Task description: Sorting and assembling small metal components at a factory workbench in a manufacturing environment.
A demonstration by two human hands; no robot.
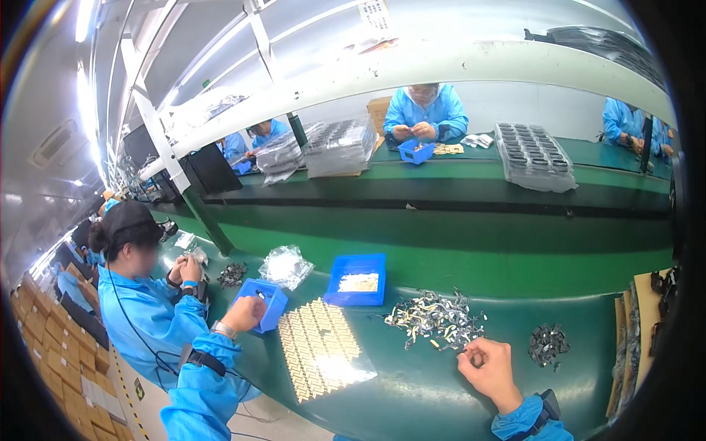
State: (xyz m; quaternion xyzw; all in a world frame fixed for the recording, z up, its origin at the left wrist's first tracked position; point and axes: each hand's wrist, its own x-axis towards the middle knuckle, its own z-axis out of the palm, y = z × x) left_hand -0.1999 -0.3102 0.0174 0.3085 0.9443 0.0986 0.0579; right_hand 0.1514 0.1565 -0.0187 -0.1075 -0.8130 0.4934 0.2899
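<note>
My left hand [244, 312] reaches out to a small blue bin [271, 292], and its fingers curl over the bin's near rim. Just right of the bin lies a clear tray of gold-coloured parts in rows [318, 347]. My right hand [488, 366] hovers at the near edge of a loose pile of silvery metal pieces [435, 317]. Its thumb and forefinger are pinched together; anything between them is too small to make out. A larger blue bin [357, 279] holding pale parts stands behind the tray.
A person in a blue coat [143, 298] works close on my left, with both hands near a dark parts heap [232, 274] and a clear bag [285, 264]. A small dark pile [548, 342] lies right. Across the green bench [441, 257], other workers sit behind stacked trays [533, 154].
</note>
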